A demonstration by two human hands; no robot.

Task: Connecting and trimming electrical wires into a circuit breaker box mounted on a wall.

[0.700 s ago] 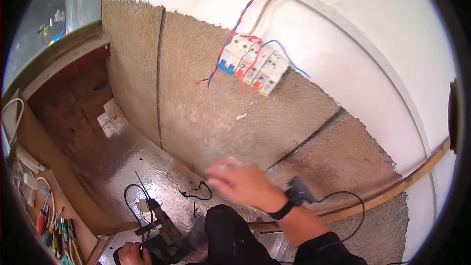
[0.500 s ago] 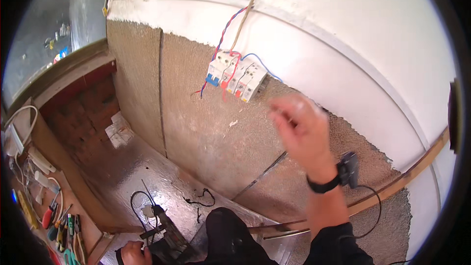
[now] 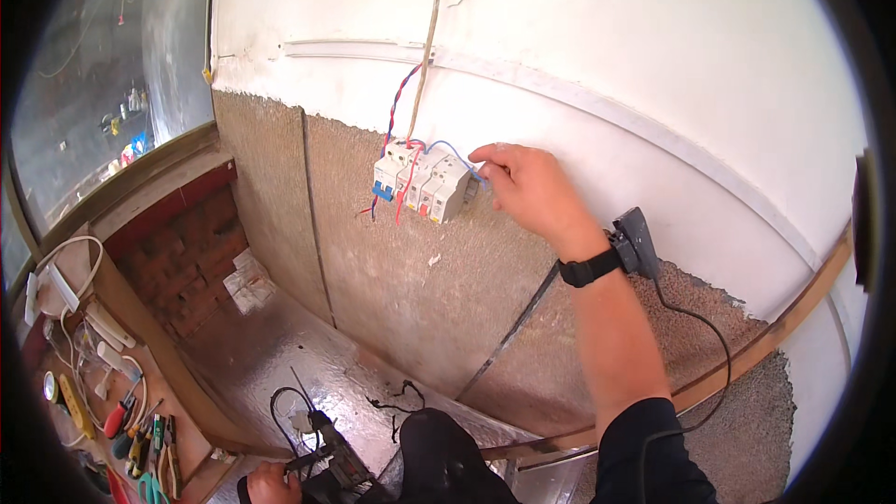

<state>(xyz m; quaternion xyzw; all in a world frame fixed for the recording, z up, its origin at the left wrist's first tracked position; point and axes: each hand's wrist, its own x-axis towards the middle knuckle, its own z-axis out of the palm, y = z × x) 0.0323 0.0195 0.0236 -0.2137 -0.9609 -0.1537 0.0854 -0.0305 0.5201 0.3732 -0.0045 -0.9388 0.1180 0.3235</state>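
Note:
A row of white circuit breakers (image 3: 420,182), one with a blue switch, is fixed to the wall. A blue wire (image 3: 450,147) arches from their top toward the right. My right hand (image 3: 527,185) is at the row's right end, thumb and forefinger closed on the blue wire near its free end. Red wire (image 3: 407,189) runs down across the breaker fronts. At the lower edge, my left hand (image 3: 273,483) has its fingers curled beside a black device with an antenna (image 3: 338,455); what it holds, if anything, is hidden.
Pliers (image 3: 170,462), screwdrivers (image 3: 119,415) and white cables lie on a wooden board at the lower left. A beige cable (image 3: 429,47) comes down the wall to the breakers. A wooden rail (image 3: 728,378) crosses at the right. Shiny foil (image 3: 289,345) covers the surface below.
My right hand has moved up and left to the breakers and closed on the blue wire. The view has shifted, while my left hand stays by the black device.

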